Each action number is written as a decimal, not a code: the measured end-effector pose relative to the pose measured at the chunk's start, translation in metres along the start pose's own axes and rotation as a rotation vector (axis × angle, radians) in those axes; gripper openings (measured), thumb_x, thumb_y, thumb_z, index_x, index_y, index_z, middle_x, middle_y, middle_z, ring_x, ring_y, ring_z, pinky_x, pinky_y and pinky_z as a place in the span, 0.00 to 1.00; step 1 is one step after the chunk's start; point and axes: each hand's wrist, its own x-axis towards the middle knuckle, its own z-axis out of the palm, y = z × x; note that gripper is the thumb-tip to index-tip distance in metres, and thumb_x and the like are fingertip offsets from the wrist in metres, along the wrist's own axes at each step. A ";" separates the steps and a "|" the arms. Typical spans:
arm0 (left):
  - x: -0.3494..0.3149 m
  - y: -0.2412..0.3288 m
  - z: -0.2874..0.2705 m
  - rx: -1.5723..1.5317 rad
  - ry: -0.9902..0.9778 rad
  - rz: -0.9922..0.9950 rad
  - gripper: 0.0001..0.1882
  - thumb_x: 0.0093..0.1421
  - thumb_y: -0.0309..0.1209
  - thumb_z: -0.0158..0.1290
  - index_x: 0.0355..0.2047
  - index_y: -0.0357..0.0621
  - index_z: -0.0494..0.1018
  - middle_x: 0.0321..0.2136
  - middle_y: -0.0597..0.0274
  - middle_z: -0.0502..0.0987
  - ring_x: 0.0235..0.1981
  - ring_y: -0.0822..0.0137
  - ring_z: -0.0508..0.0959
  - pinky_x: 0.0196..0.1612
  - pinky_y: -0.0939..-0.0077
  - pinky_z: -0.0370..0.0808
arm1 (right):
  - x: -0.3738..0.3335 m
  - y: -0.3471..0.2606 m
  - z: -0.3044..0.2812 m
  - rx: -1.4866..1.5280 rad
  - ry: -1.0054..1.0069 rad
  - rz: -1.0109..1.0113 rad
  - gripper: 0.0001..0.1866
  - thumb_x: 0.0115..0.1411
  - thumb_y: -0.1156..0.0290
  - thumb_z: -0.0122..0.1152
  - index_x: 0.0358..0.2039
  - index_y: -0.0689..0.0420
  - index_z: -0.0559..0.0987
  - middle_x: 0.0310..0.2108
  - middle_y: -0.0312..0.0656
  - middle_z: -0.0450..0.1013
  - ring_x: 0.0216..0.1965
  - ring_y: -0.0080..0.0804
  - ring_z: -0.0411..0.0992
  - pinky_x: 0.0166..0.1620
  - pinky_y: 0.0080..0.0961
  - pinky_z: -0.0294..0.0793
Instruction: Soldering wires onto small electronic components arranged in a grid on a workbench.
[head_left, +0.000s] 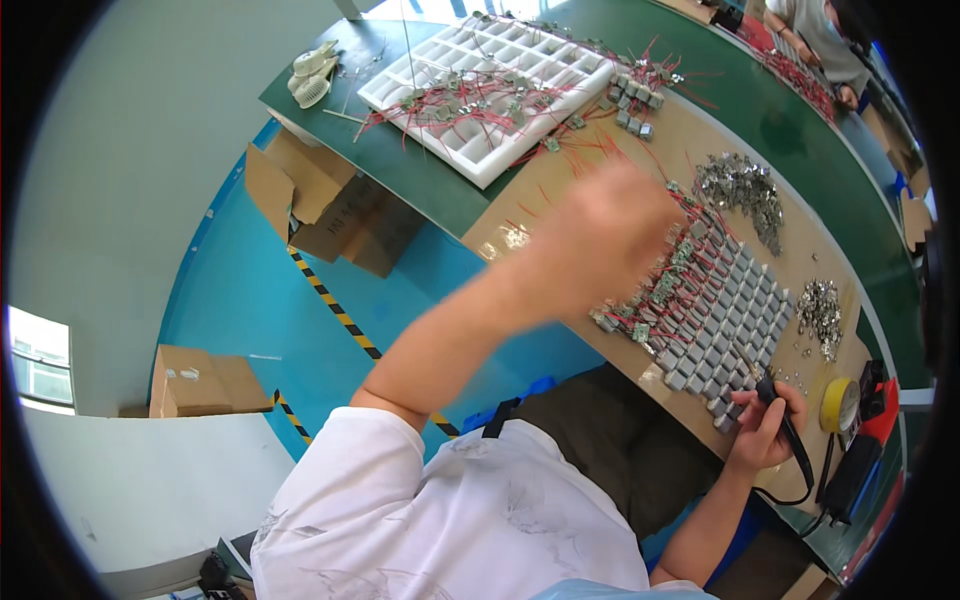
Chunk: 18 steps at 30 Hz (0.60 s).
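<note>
My right hand [770, 428] is closed around the handle of a soldering iron [768, 388], whose tip points up and left over small grey blocks [737, 318] laid in slanting rows. A black cord hangs from the handle. Over the far left part of the block rows hangs my left hand [625, 225], smeared by motion. Its fingers cannot be made out, nor whether they hold anything. Close below it, several blocks bear small green circuit boards [640, 332] and red wires [668, 290]. The hand and forearm hide part of the brown work surface [500, 225].
Beyond my left hand lies a white compartment tray [485, 170] with red-wired boards. Small metal pieces form two piles, one larger [740, 190], one smaller [820, 315]. Yellow tape [839, 405] sits right of my right hand. An open cardboard box [340, 215] stands left. Across the table, another person [820, 45] works.
</note>
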 end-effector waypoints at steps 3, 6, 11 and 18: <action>0.015 -0.085 -0.046 0.495 0.113 -0.244 0.09 0.56 0.25 0.60 0.39 0.40 0.81 0.35 0.52 0.82 0.32 0.56 0.83 0.38 0.64 0.79 | 0.001 0.001 0.001 0.001 0.023 -0.003 0.11 0.69 0.74 0.48 0.48 0.65 0.72 0.25 0.44 0.72 0.21 0.28 0.73 0.24 0.16 0.68; 0.018 -0.166 -0.111 0.896 -0.038 -0.447 0.12 0.58 0.29 0.58 0.42 0.41 0.82 0.39 0.48 0.82 0.43 0.50 0.82 0.49 0.58 0.77 | 0.002 -0.002 0.007 0.006 0.048 -0.002 0.11 0.69 0.74 0.48 0.47 0.65 0.72 0.24 0.43 0.72 0.20 0.28 0.73 0.24 0.16 0.68; 0.013 -0.207 -0.156 1.018 -0.397 -0.715 0.12 0.51 0.27 0.58 0.36 0.34 0.81 0.40 0.39 0.81 0.45 0.45 0.82 0.50 0.56 0.78 | 0.002 -0.005 0.009 0.010 0.051 -0.005 0.10 0.69 0.74 0.48 0.47 0.65 0.73 0.24 0.42 0.72 0.20 0.27 0.73 0.24 0.16 0.68; 0.011 -0.220 -0.170 0.930 -0.396 -0.685 0.12 0.54 0.29 0.57 0.38 0.38 0.81 0.40 0.40 0.81 0.45 0.43 0.81 0.51 0.53 0.77 | 0.004 -0.008 0.011 -0.006 0.061 0.021 0.09 0.69 0.75 0.48 0.46 0.64 0.73 0.23 0.42 0.73 0.20 0.26 0.72 0.24 0.17 0.68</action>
